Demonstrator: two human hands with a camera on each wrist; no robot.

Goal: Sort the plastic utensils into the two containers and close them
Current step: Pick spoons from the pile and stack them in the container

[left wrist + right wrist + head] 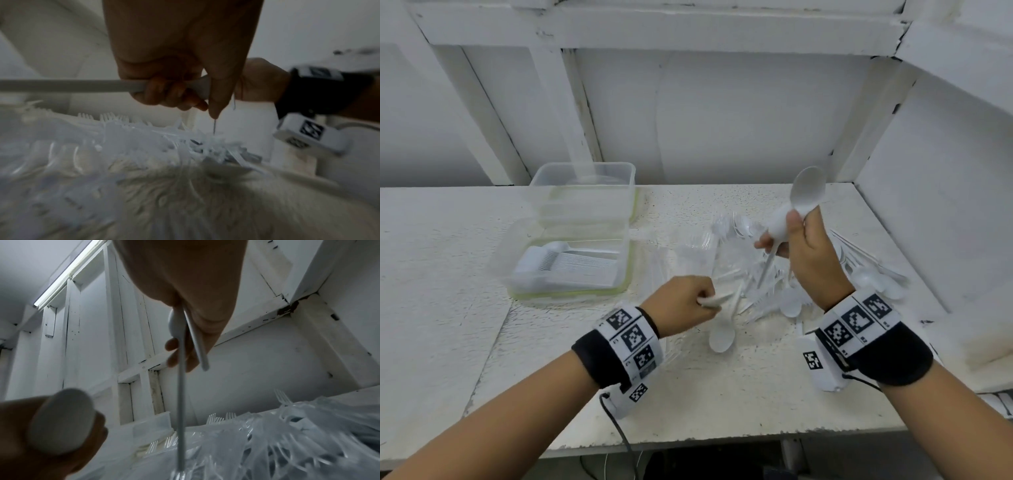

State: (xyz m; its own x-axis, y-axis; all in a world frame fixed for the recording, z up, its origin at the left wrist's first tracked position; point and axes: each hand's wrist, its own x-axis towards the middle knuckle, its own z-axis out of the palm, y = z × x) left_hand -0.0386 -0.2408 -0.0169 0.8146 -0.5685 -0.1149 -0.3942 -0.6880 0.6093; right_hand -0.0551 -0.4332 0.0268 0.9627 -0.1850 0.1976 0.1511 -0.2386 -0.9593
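Right hand (812, 253) at 2 o'clock, fingers curled round upright white spoons (799, 202); count unclear. Left hand (681, 305) fisted on a spoon (722, 334), bowl hanging down. Pile (767, 274) between them, clear forks blurred. Container (571, 263) at 10 o'clock holds stacked spoons; another container (585, 192) behind it.

I see white spoons (804, 195) raised upright, utensil pile (774, 274) on table, near container (571, 263) open with stacked spoons
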